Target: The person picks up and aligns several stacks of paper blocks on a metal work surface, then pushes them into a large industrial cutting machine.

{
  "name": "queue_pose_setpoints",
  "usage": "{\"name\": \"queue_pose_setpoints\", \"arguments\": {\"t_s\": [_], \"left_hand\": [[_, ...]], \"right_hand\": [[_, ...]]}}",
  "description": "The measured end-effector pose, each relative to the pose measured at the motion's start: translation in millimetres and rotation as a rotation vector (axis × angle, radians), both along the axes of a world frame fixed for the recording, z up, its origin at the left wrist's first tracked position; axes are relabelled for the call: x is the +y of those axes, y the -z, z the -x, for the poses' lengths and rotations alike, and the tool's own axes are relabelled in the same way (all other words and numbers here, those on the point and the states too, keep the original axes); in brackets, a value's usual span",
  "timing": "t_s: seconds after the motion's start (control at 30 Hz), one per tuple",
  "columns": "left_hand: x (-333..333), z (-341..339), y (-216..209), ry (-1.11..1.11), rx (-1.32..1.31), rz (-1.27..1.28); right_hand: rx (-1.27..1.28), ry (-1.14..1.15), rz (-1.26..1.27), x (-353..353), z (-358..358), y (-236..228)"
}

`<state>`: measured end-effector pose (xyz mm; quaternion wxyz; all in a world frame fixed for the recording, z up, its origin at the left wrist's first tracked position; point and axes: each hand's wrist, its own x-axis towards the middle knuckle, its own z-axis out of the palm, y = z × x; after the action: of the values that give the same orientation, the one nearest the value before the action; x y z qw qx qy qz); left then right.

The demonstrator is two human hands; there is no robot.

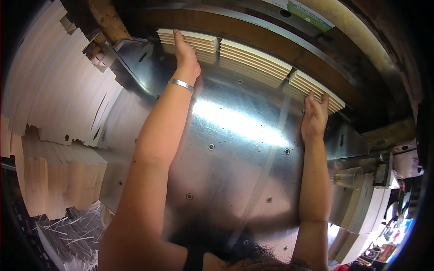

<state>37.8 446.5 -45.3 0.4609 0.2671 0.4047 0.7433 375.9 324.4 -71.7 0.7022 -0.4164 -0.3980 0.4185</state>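
Three cream paper stacks (255, 61) sit in a row at the far edge of the shiny metal counter (226, 149). Left hand (185, 53) lies flat on the leftmost one, right hand (314, 118) presses the rightmost, both grips released. More paper piles (58, 113) at left, edges cut off.

My worktop (235, 149) is a broad sheet of bright steel, dotted with sunken screws and crossed by one thin seam running from its far edge toward me. Along that far edge three stacks of pale card (253, 61) lie side by side in a row, flat on the metal, their cut edges facing me.
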Motion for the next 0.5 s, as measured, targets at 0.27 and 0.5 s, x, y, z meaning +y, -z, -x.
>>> {"name": "queue_pose_setpoints", "arguments": {"t_s": [0.27, 0.5], "left_hand": [[-0.8, 4.6, -2.2, 0.058, 0.042, 0.059], [1.0, 10.7, -0.4, 0.103, 0.068, 0.062]], "right_hand": [[0.005, -0.004, -0.001, 2.3, -3.0, 1.9], [-0.009, -0.032, -0.004, 1.4, -4.0, -0.6]]}}
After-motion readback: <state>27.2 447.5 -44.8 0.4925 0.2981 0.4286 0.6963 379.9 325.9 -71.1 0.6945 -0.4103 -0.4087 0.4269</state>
